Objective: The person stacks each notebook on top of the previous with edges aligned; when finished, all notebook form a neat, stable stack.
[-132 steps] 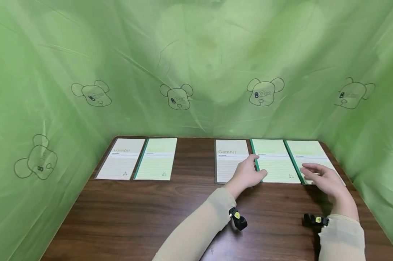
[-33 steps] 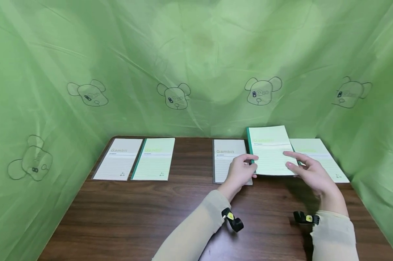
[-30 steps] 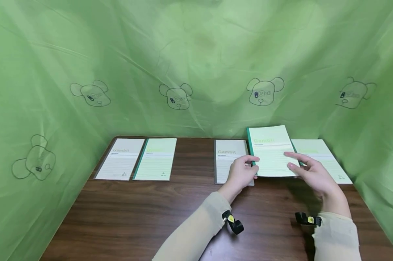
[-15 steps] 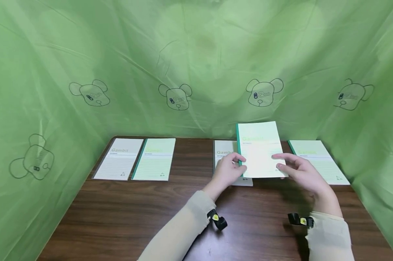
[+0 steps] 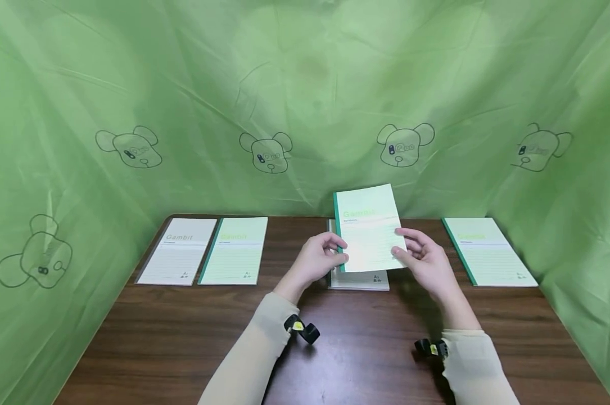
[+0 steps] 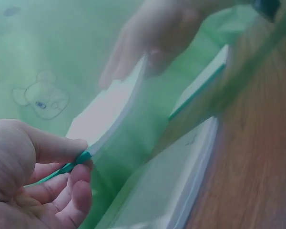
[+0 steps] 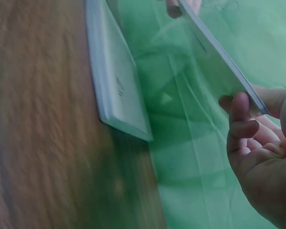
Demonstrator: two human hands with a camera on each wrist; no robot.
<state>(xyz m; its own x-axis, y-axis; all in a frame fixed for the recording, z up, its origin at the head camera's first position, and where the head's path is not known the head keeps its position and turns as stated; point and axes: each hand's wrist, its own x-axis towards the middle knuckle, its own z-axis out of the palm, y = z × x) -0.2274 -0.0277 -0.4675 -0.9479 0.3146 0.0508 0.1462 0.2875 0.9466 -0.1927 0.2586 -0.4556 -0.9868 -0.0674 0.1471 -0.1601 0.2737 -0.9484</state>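
Observation:
Both hands hold up a pale green notebook [image 5: 366, 232] with a green spine, tilted above the table's far edge. My left hand [image 5: 315, 260] pinches its spine between thumb and fingers; the left wrist view shows that grip on the raised notebook [image 6: 107, 114]. My right hand [image 5: 428, 263] pinches the opposite edge, with the thumb on the cover side and fingers behind, as the right wrist view shows on the notebook [image 7: 224, 67]. Below it lies a white notebook [image 5: 365, 281], mostly hidden in the head view; its edge looks layered in the wrist views.
On the brown table [image 5: 183, 343], a white notebook [image 5: 175, 256] and a green-spined notebook [image 5: 234, 256] lie side by side at the left. Another green-spined notebook [image 5: 489, 256] lies at the right. A green curtain [image 5: 315, 101] with bear-face drawings encloses the back and sides.
Both hands took hold of the middle green-spined notebook of the right-hand group, lifted it off the table and moved it left, over the white notebook. The others stay in place.

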